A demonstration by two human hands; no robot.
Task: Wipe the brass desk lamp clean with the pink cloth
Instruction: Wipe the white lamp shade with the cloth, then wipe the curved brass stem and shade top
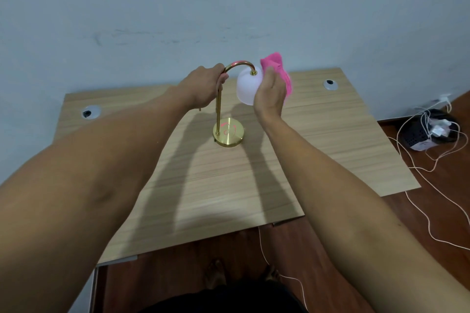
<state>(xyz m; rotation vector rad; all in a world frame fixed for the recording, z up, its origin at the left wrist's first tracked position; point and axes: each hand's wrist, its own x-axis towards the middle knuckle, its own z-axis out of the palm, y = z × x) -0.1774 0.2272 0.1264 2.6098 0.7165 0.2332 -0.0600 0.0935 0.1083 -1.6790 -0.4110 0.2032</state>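
The brass desk lamp (218,114) stands upright on the wooden desk (208,178), with a round brass base (229,134), a curved neck and a white frosted shade (246,87). My left hand (204,87) grips the top of the brass stem where it begins to curve. The pink cloth (277,71) is bunched in my right hand (270,95), pressed against the right side of the shade. Part of the shade is hidden behind that hand.
Two round cable grommets sit in the desk, one at the left (91,112) and one at the right (330,84). A black box with white cables (427,129) lies on the dark floor to the right. A grey wall rises just behind the desk.
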